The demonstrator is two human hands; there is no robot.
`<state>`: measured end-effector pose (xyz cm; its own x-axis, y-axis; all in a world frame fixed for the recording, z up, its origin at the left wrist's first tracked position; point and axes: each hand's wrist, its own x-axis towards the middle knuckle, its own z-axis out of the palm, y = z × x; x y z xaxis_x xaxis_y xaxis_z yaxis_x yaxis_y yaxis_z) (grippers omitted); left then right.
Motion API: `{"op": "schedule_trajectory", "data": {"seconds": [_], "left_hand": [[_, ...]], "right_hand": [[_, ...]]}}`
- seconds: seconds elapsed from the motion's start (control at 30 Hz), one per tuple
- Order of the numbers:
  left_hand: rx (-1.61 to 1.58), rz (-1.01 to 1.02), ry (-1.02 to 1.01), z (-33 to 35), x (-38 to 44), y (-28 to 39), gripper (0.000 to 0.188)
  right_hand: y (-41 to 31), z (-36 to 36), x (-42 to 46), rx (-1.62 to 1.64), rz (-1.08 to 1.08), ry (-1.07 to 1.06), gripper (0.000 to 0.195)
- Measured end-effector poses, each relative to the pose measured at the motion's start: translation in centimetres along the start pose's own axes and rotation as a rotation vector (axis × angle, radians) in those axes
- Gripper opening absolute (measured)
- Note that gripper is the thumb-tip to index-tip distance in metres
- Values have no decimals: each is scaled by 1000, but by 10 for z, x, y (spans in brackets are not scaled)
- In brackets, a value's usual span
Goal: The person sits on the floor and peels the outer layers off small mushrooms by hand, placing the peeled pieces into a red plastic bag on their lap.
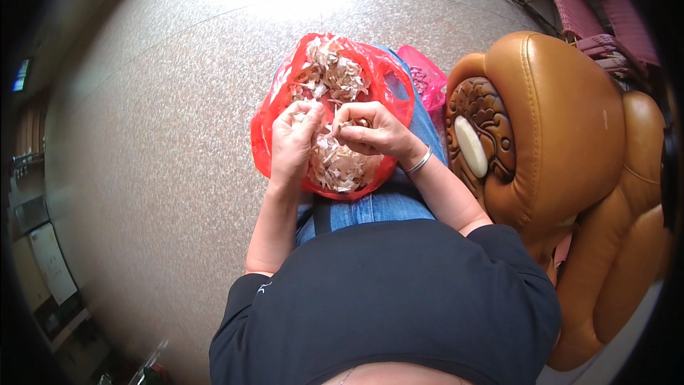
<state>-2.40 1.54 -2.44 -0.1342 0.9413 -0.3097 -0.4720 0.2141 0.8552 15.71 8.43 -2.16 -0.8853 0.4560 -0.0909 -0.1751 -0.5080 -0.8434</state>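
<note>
A red plastic bag (261,145) lies wide open on my lap, over blue jeans. Inside it are thin pale flakes (342,167), perhaps dried petals or shavings, in a near heap and a far heap. Above the bag's middle, my left hand (297,136) has its thumb and fingers pinched on a small pale flake. Close to its right, my right hand (374,131), with a silver bangle on the wrist, is curled around several brownish flakes. The fingertips of the two hands are a short way apart.
A brown leather armchair (577,128) with a carved wooden arm front stands close on the right. A pink plastic bag (434,88) with pink pieces lies beyond my knee. Pink woven chairs (569,5) stand at upper right.
</note>
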Motion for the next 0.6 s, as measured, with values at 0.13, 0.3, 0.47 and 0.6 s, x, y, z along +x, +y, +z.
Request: {"op": "schedule_trajectory", "data": {"seconds": [0.13,0.3,0.47,0.6], "left_hand": [[326,144,109,11,-13,5,5],[544,309,131,12,-22,7,11],[596,437,236,15,-22,5,10],[637,405,243,21,-25,0,10]], "right_hand": [[6,0,5,290,-139,28,12],[10,-6,12,713,-100,66,40],[13,-2,18,966,-133,160,57],[15,0,18,1045,-197,97,58]]}}
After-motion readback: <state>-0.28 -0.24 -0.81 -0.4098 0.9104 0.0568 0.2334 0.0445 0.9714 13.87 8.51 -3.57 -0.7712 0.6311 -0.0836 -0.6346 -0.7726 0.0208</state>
